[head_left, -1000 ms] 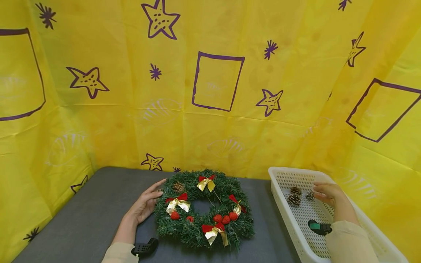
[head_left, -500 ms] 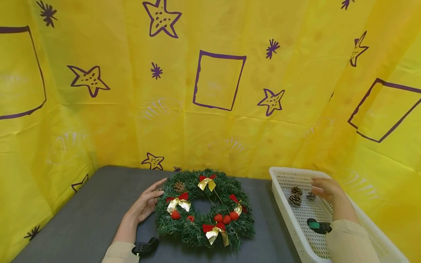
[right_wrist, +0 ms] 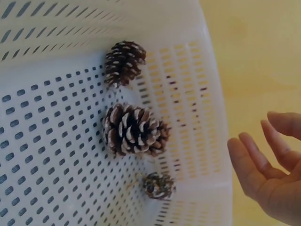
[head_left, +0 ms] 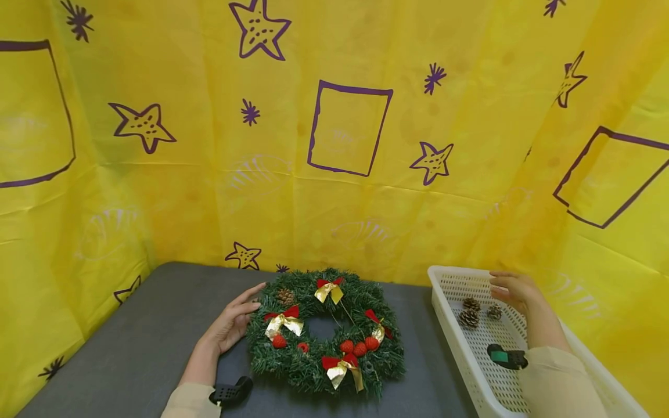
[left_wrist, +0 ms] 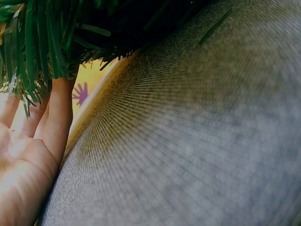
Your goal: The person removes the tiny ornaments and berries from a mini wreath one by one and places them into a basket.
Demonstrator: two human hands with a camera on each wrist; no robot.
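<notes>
A green Christmas wreath (head_left: 387, 363) with red-and-gold bows, red berries and one pine cone lies on the dark table. My left hand (head_left: 232, 326) touches its left side with fairly straight fingers; in the left wrist view, green strands (left_wrist: 37, 42) hide the fingertips. On the right, my right hand (head_left: 517, 293) hovers over the far part of a white plastic basket (head_left: 460, 360), holding nothing. Several pine cones (head_left: 468, 317) sit at the basket's far end. In the right wrist view, one large pine cone (right_wrist: 129, 129) partly covers another, and the hand's fingers (right_wrist: 244, 162) are loosely bent.
Yellow cloth (head_left: 345, 220) with purple drawings hangs behind and along both sides of the table (head_left: 130, 348). The basket's raised perforated walls stand to the right of the wreath. A black wrist camera (head_left: 230, 392) sits near the table by the left sleeve.
Over the basket, my right hand has risen and shifted slightly to the left, away from the smallest pine cone. The left hand and the wreath stay where they were.
</notes>
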